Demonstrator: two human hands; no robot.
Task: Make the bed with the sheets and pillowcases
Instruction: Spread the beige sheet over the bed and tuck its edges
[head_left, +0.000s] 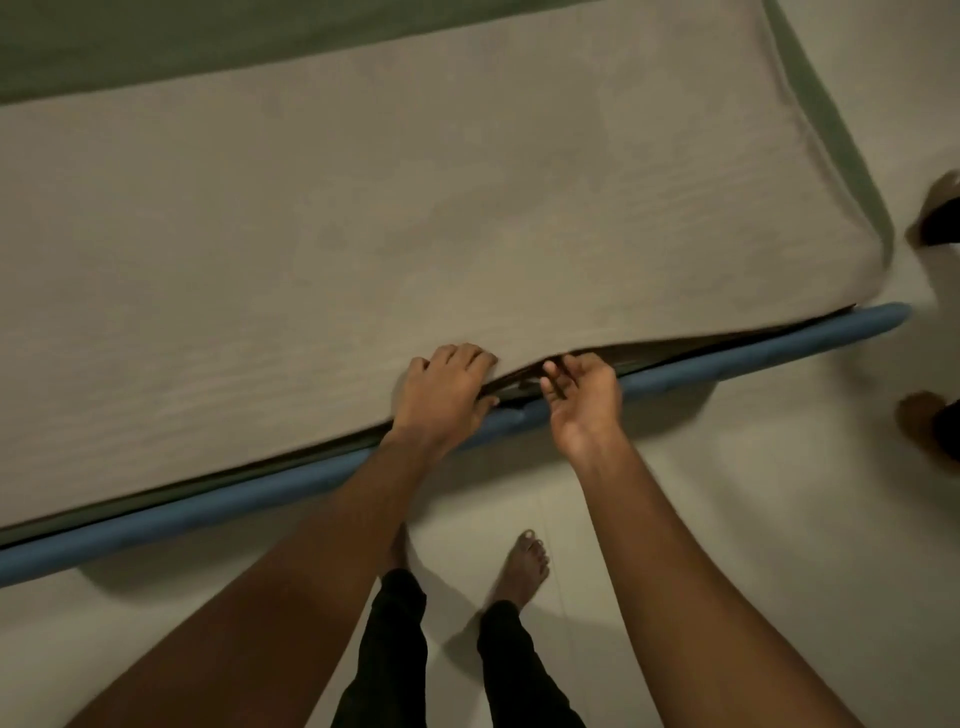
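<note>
Just now the left hand (447, 389) grips the near edge of the beige sheet (415, 208), fingers on top and thumb under, raising it in a small hump. The right hand (582, 397), just beside the left but not touching it, lies palm-up with fingers curled at the dark gap beneath. Whether it pinches cloth there I cannot tell.

The step looks like tucking the hem along this side. To do it well, I would hold the lift low, push the loose cloth flat into the gap with the right fingers, then work toward the right-hand corner so no slack bunches.

The beige sheet covers most of the top, lying smooth, and meets the blue bed rail (753, 353) along its near edge. A green sheet (156, 41) shows at the far side and down the right end. Pale floor (727, 519) lies below, with the person's bare foot (524, 566) on it and another person's feet (935, 213) at the right edge.
</note>
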